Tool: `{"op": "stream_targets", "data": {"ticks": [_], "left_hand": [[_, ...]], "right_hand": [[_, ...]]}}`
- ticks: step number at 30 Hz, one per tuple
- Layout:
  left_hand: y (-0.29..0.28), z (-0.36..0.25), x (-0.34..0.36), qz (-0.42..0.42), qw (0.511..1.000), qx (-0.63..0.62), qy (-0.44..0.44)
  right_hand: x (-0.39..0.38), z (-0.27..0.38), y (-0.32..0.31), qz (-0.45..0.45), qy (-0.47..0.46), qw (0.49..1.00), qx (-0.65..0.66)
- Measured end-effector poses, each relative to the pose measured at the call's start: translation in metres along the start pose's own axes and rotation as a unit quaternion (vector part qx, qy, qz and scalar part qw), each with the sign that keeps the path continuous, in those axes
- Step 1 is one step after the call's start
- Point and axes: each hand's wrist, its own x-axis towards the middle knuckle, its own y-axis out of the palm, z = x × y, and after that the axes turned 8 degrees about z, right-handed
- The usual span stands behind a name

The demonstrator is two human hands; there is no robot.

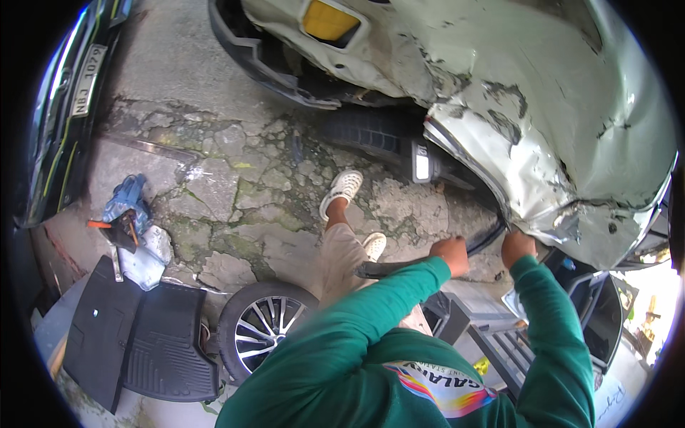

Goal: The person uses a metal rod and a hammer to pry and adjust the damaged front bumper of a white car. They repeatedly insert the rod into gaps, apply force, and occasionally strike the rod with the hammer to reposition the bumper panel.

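While both hands grip, left hand [451, 255] fingers clenched on black trim strip [399, 267], right hand [517, 247] on dented fender [556, 143].

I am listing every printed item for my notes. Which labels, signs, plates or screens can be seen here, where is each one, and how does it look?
Number plate: on the dark vehicle at the far left edge, a pale upright rectangle with dark characters.
Printed shirt design: on the green shirt at the bottom, a curved multicolour band with white lettering.
Small white label: on a dark part under the dented pale car body, rectangular.
No screens or packages show.
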Motion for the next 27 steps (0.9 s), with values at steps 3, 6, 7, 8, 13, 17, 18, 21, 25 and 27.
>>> {"op": "stream_targets", "data": {"ticks": [3,6,7,8,13,17,18,21,25,27], "left_hand": [[0.001,0.026,-0.016,0.069,0.997,0.004,-0.020],[0.025,0.040,-0.011,0.090,0.995,0.016,-0.039],[0.028,0.043,-0.011,0.085,0.995,0.018,-0.051],[0.025,0.044,-0.005,0.086,0.995,0.021,-0.051],[0.035,0.063,0.012,-0.027,0.998,0.052,-0.008],[0.034,0.042,0.004,0.007,0.996,0.083,-0.036],[0.035,0.041,0.007,0.005,0.994,0.098,-0.036],[0.033,0.030,0.005,0.011,0.989,0.140,-0.049],[0.023,0.015,0.004,0.013,0.981,0.177,-0.083],[0.011,0.003,0.012,0.012,0.972,0.214,-0.102]], "right_hand": [[0.025,0.027,0.087,-0.034,0.129,0.978,0.162],[0.042,0.039,0.109,-0.039,0.129,0.964,0.228],[0.038,0.032,0.126,-0.039,0.129,0.961,0.242],[0.037,0.035,0.108,-0.034,0.137,0.951,0.276],[-0.011,-0.006,0.055,-0.041,0.076,0.974,0.208],[-0.026,-0.025,0.090,0.005,0.108,0.964,0.241],[-0.020,-0.032,0.107,0.033,0.089,0.966,0.239],[-0.009,-0.023,0.162,0.039,0.125,0.949,0.288],[-0.026,-0.025,0.158,0.044,0.143,0.917,0.369],[-0.047,-0.029,0.154,0.041,0.138,0.904,0.402]]}}
